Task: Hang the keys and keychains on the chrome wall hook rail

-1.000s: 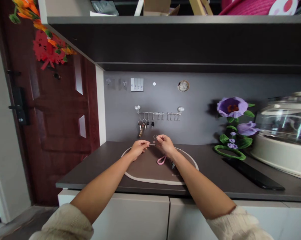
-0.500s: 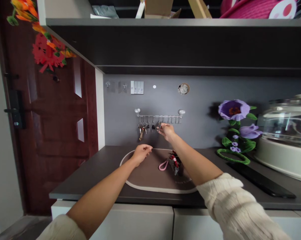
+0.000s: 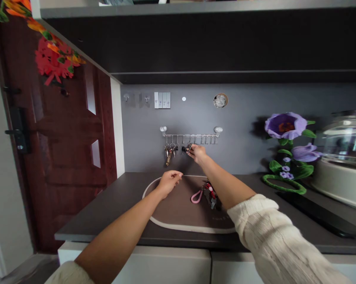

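My right hand (image 3: 197,153) is at the hook rail (image 3: 192,135) on the grey wall, its fingers pinched on a key ring (image 3: 189,147) just under one hook. Keys (image 3: 169,152) and a brown tag (image 3: 169,157) hang from the hooks to the left, beside a small dark key (image 3: 183,150). My left hand (image 3: 169,182) hovers above the brown mat (image 3: 180,209), fingers curled together; whether anything is in them is hidden. A bunch of keys with red charms (image 3: 210,193) and a pink loop strap (image 3: 196,197) lies on the mat, partly behind my right forearm.
A dark shelf (image 3: 195,43) overhangs the counter (image 3: 107,205). Purple fabric flowers (image 3: 285,126), a black flat object (image 3: 323,215) and a white appliance with a clear cover (image 3: 340,177) stand or lie at right. A red-brown door (image 3: 65,165) is at left.
The view has tilted down and moved slightly closer. My right hand stays at the rail with the key ring, its fingers slightly shifted. The left hand has barely moved.
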A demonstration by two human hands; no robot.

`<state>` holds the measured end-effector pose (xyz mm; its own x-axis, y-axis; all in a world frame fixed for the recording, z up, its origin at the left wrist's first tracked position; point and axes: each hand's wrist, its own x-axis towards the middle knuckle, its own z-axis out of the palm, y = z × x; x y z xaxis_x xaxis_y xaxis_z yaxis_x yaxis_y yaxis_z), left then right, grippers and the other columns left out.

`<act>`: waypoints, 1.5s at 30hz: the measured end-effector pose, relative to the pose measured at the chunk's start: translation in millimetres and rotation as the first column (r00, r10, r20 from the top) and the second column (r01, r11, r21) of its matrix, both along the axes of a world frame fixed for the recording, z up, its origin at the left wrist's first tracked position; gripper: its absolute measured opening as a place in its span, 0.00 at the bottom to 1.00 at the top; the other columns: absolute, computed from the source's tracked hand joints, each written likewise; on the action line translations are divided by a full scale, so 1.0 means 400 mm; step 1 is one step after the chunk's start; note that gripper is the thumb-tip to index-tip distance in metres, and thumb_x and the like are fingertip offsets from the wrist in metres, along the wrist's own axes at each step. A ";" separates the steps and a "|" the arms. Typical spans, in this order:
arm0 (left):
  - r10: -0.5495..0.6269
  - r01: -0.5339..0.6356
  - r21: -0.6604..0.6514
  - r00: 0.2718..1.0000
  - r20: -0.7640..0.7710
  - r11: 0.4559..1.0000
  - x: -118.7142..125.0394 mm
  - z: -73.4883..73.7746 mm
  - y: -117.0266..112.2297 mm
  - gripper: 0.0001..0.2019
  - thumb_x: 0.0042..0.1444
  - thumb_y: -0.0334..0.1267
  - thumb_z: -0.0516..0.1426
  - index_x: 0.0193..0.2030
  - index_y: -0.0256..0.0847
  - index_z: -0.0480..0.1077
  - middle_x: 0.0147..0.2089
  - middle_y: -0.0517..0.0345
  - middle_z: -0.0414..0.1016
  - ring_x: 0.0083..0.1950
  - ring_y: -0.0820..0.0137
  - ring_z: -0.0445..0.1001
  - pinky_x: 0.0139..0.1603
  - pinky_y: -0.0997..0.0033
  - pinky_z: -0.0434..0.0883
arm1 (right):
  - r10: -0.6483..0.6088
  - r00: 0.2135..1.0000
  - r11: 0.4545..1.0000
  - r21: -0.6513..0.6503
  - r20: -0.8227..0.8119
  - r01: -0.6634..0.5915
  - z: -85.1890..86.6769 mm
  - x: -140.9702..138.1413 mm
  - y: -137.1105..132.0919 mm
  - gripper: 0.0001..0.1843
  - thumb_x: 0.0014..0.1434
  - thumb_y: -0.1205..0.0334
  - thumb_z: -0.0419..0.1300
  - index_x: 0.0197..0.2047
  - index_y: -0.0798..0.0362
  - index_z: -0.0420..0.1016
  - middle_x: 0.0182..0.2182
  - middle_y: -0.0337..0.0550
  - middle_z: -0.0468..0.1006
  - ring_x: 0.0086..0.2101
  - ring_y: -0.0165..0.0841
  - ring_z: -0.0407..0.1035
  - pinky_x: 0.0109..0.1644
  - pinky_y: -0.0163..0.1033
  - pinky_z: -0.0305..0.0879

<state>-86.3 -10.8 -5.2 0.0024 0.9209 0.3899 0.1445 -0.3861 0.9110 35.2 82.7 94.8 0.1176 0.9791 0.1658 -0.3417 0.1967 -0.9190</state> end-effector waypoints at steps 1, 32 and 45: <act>-0.001 0.001 0.000 1.000 0.000 1.000 0.000 0.000 0.000 0.15 0.44 0.45 0.55 0.33 0.33 0.69 0.26 0.58 0.68 0.23 0.79 0.61 0.21 0.79 0.56 | 0.003 1.000 1.000 0.000 0.004 -0.003 -0.005 0.000 0.002 0.08 0.51 0.74 0.47 0.26 0.54 0.61 0.17 0.33 0.66 0.19 0.22 0.65 0.27 0.31 0.66; -0.090 0.069 -0.176 0.989 -0.114 0.982 -0.019 -0.029 0.029 0.12 0.40 0.41 0.59 0.31 0.35 0.71 0.25 0.59 0.69 0.25 0.78 0.63 0.30 0.77 0.60 | 0.198 0.961 0.980 -0.041 0.195 -0.194 -0.054 0.109 -0.114 0.08 0.49 0.78 0.50 0.26 0.56 0.64 0.22 0.39 0.71 0.24 0.22 0.67 0.34 0.30 0.66; 0.000 -0.031 -0.193 0.988 -0.158 0.981 0.143 0.033 -0.022 0.03 0.41 0.31 0.58 0.25 0.34 0.70 0.21 0.60 0.68 0.23 0.78 0.63 0.28 0.76 0.61 | 0.066 0.949 0.982 0.150 0.307 -0.117 -0.166 0.180 -0.214 0.06 0.50 0.75 0.53 0.31 0.57 0.68 0.25 0.40 0.73 0.22 0.23 0.66 0.27 0.29 0.64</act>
